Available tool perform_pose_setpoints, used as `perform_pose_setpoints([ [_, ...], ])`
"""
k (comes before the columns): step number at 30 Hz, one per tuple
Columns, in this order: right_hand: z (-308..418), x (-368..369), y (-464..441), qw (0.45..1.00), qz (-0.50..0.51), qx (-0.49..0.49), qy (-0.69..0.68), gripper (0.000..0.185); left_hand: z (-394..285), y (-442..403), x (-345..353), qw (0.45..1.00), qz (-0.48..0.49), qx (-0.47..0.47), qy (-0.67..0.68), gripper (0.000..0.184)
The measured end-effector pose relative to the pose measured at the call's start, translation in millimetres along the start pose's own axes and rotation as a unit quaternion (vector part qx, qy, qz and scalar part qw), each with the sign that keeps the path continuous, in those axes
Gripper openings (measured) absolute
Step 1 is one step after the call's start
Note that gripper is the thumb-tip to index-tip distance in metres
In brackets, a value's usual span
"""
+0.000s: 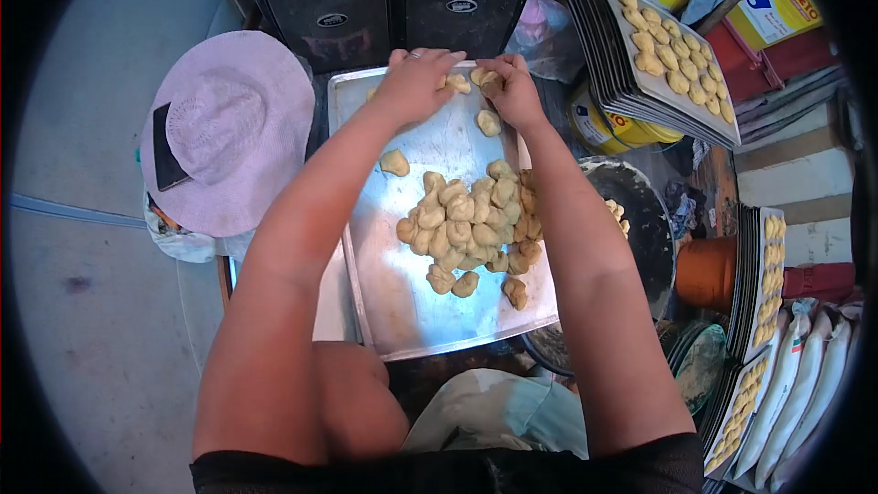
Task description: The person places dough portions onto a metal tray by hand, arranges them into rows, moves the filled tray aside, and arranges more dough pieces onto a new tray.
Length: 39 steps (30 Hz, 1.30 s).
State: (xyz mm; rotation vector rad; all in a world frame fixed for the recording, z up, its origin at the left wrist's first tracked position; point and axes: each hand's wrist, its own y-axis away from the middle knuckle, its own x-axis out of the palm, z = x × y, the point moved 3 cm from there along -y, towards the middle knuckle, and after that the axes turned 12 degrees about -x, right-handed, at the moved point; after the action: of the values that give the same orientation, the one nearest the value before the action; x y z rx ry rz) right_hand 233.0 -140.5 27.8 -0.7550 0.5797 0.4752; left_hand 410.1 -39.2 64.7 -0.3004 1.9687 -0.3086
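Observation:
A metal tray [384, 302] lies before me with a heap of pale dough pieces [457, 224] on its middle and right. At its far edge, my left hand [421, 84] reaches over small dough pieces, its fingers bent and partly hidden behind the hand. My right hand [515, 91] has its fingers closed round a dough piece [485, 79] at the far right corner. Just below it sits a single dough piece [488, 123]. Another lone piece [394, 163] rests left of the heap, under my left forearm.
Left of the tray are a pink hat [219, 128] and a dark phone [168, 148]. Black speakers [393, 0] stand behind. On the right are stacked trays of dough [677, 64], a yellow bucket [594, 123], a round black pan [645, 220] and more trays [768, 279].

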Motion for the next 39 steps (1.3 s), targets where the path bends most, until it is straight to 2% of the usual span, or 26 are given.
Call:
perform_pose_setpoints([
  [2,-2.7,-1.8,-2.8,0.999,0.023,0.039,-0.025,0.039,6.6,4.2,-26.6,0.998,0.052,-0.024,-0.033,0.067],
  [4,0.2,-6.0,1.8,1.0,-0.006,-0.002,0.021,0.038,24.5,11.8,-40.2,0.993,0.098,-0.063,-0.016,0.077],
  [7,10.9,-15.6,19.4,0.998,0.003,-0.032,0.061,0.035,43.0,38.3,-44.4,0.988,0.105,-0.108,-0.025,0.073],
  [8,13.2,-19.0,24.9,0.997,0.015,-0.036,0.068,0.034,55.7,43.9,-38.1,0.986,0.104,-0.121,0.04,0.067],
  [11,2.3,-24.4,36.6,0.998,0.045,0.015,0.03,0.037,85.5,50.4,-24.0,0.984,0.096,-0.147,0.028,0.059],
  [14,4.4,-22.8,35.5,0.999,0.034,0.007,0.01,0.043,73.5,54.0,-28.6,0.997,-0.022,-0.07,0.028,0.047],
  [17,43.1,-20.8,18.5,0.988,0.019,-0.038,0.15,0.048,46.5,55.4,-32.9,0.997,-0.069,-0.022,-0.018,0.042],
  [18,47.9,-12.3,12.4,0.987,0.007,-0.058,0.15,0.049,46.2,51.8,-28.4,0.998,-0.046,-0.018,-0.04,0.042],
  [21,36.0,16.0,-0.7,0.956,0.107,-0.076,0.261,0.053,50.8,40.0,-15.3,0.996,0.004,-0.015,-0.084,0.043],
  [22,34.6,16.2,-0.4,0.952,0.106,-0.071,0.277,0.054,51.8,38.0,-14.2,0.996,0.006,-0.018,-0.087,0.043],
  [23,33.2,15.8,0.0,0.959,0.094,-0.061,0.26,0.054,53.3,36.5,-13.5,0.996,0.006,-0.02,-0.09,0.043],
  [26,26.9,7.8,5.1,0.975,0.077,-0.008,0.209,0.056,43.9,45.4,-20.7,0.991,-0.117,0.014,-0.067,0.036],
  [28,19.0,1.9,13.0,0.979,0.089,0.062,0.171,0.059,32.6,56.7,-33.6,0.997,-0.049,-0.023,-0.053,0.035],
  [29,20.7,-2.7,20.0,0.986,0.062,0.064,0.143,0.06,26.9,65.4,-37.6,0.998,-0.014,-0.041,-0.046,0.034],
  [31,39.0,-16.3,37.9,0.994,0.006,0.064,0.088,0.064,13.6,94.7,-32.8,0.992,0.113,-0.038,0.051,0.032],
  [32,47.0,-18.0,48.2,0.992,0.04,0.034,0.119,0.058,9.2,105.0,-30.7,0.979,0.176,-0.037,0.099,0.031],
  [34,61.3,-17.3,63.4,0.978,0.107,-0.027,0.177,0.047,16.6,117.1,-32.9,0.977,0.183,-0.02,0.109,0.034],
  [35,59.6,-12.4,64.5,0.985,0.112,-0.017,0.127,0.04,22.3,122.8,-34.2,0.976,0.186,-0.013,0.113,0.035],
  [36,61.3,-6.3,64.0,0.99,0.117,-0.007,0.077,0.035,29.9,124.8,-37.0,0.978,0.152,-0.065,0.127,0.035],
  [37,63.3,-0.9,63.3,0.992,0.121,0.003,0.027,0.029,35.3,123.9,-40.3,0.985,0.079,-0.089,0.124,0.033],
  [38,69.0,9.0,60.6,0.99,0.131,-0.041,0.009,0.02,40.7,121.7,-42.4,0.986,0.007,-0.113,0.12,0.032],
  [39,78.6,21.6,55.5,0.984,0.146,-0.099,-0.022,0.021,46.4,119.5,-44.0,0.982,-0.065,-0.136,0.116,0.03],
])
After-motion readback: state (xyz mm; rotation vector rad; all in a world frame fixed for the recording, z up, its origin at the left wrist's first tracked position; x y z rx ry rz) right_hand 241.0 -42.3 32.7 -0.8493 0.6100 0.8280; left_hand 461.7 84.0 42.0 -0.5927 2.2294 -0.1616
